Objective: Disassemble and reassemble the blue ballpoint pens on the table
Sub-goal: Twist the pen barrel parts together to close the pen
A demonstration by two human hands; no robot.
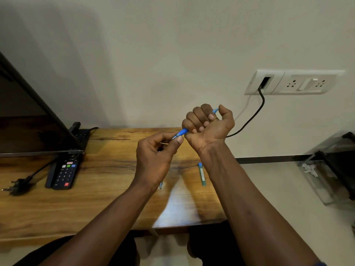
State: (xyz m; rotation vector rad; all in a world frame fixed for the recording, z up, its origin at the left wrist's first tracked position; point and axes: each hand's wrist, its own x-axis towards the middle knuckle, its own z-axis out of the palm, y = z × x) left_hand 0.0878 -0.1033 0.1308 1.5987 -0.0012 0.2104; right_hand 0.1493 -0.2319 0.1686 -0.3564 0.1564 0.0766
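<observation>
- Nearest, two bare forearms rise from 6 o'clock over the near edge of a wooden surface.
- On the surface, at 6 o'clock from the right hand, lies a loose blue-green tube. It looks like a pen barrel or refill, though it is too small to tell which.
- A small blue piece peeps out beside the left wrist, and the wrist hides most of it.
- Above the surface, the left hand has its thumb and fingers pinching the pointed writing end of a blue pen.
- At 2 o'clock from the left hand, the right hand is a fist. Its fingers are curled tightly round the pen's barrel, and the pen's far end pokes out beside the thumb.
- The task seems to be midway. This pen's tip section is being worked, but whether it is coming off or going back on cannot be told. The loose pieces suggest a pen lies apart, yet to be rebuilt.
- At 9 o'clock lie a remote control and an unplugged plug, below a television.
- Farthest, at 2 o'clock, is a wall socket with a black cable hanging from it.
</observation>
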